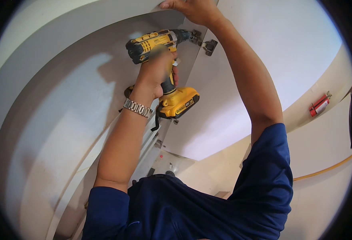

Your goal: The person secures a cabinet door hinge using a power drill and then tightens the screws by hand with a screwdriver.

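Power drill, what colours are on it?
The power drill is yellow and black, clearest in the head view.

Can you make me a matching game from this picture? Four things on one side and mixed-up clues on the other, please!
Things:
1. cordless drill
2. metal-link wristband
3. fire extinguisher
4. cabinet hinge

Clues:
A. red
B. by the drill's front end
C. in the left hand
D. worn on the left arm

Right pairs: 1-C, 2-D, 3-A, 4-B
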`<move>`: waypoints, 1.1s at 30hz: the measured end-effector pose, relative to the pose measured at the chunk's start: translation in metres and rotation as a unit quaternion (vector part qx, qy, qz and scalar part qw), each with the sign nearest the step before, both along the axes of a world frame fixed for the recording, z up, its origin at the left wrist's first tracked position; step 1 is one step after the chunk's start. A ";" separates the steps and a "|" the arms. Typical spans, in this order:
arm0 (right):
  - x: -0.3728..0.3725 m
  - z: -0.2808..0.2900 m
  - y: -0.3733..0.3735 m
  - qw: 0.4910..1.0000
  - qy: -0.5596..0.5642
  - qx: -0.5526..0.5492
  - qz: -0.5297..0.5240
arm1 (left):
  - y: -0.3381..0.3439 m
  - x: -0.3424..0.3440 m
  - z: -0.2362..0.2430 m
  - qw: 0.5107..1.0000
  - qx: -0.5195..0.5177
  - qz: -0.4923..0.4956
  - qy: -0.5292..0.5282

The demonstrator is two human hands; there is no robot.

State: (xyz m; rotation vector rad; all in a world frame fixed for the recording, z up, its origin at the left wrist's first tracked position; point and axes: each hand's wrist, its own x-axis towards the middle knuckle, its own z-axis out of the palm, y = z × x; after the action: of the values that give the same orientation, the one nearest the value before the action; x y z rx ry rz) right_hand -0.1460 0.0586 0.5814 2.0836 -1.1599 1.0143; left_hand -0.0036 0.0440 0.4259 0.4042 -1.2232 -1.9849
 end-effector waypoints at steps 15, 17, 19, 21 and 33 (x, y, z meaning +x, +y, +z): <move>0.005 -0.001 -0.004 0.999 -0.036 0.003 -0.006 | -0.006 0.001 -0.001 0.998 -0.014 -0.058 0.006; 0.006 0.000 -0.004 0.999 -0.033 0.007 -0.003 | -0.007 0.001 0.000 0.998 -0.014 -0.054 0.002; 0.008 0.004 -0.005 1.000 -0.029 0.011 0.000 | -0.007 0.002 0.002 0.999 -0.015 -0.049 -0.003; 0.006 0.004 -0.007 0.999 -0.006 -0.011 -0.034 | -0.007 -0.001 0.001 0.998 -0.033 -0.050 -0.001; 0.000 -0.002 -0.019 0.999 -0.013 -0.032 -0.013 | -0.003 -0.010 -0.001 1.000 -0.016 -0.007 -0.013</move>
State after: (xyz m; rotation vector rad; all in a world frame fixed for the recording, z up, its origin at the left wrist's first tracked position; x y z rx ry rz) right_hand -0.1455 0.0392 0.5790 2.0067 -1.1490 1.0555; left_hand -0.0141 0.0415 0.4246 0.4071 -1.2753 -1.9747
